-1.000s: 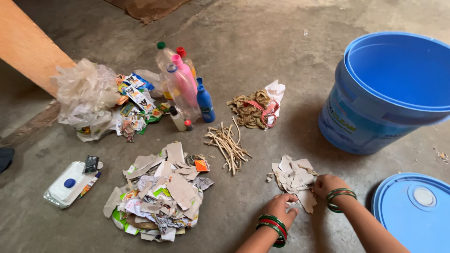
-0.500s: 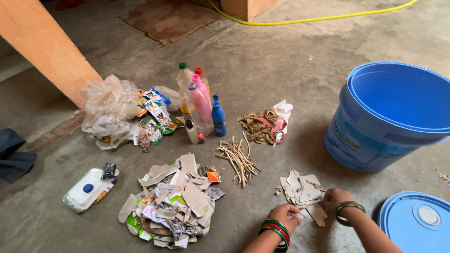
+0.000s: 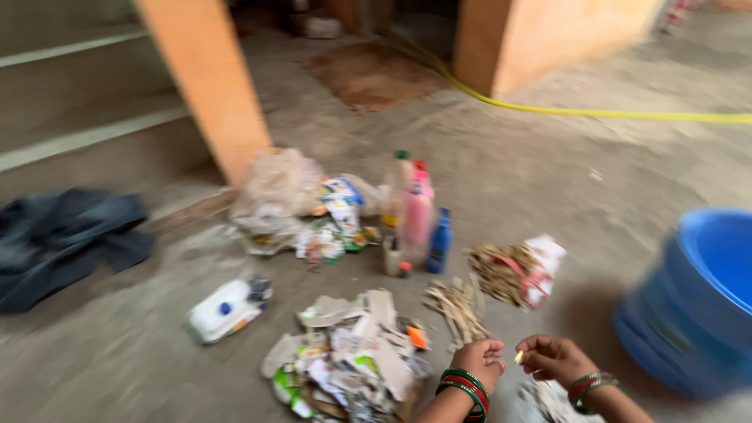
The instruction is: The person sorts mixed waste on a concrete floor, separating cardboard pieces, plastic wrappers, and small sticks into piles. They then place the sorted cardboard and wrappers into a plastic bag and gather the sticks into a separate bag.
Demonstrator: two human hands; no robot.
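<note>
**Hands meet over small scrap, sorting under way**

Left hand (image 3: pixel 479 359) loosely curled; right hand (image 3: pixel 552 356) pinches a small pale scrap (image 3: pixel 518 357) between them, above the floor (image 3: pixel 548 172), beside the paper pile (image 3: pixel 352 360). Judged: sorting; placement needs the matching heap.

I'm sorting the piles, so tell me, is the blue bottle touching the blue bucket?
Apart. The head view shows the blue bottle standing by the other bottles, with bare floor and a scrap pile between it and the blue bucket.
</note>
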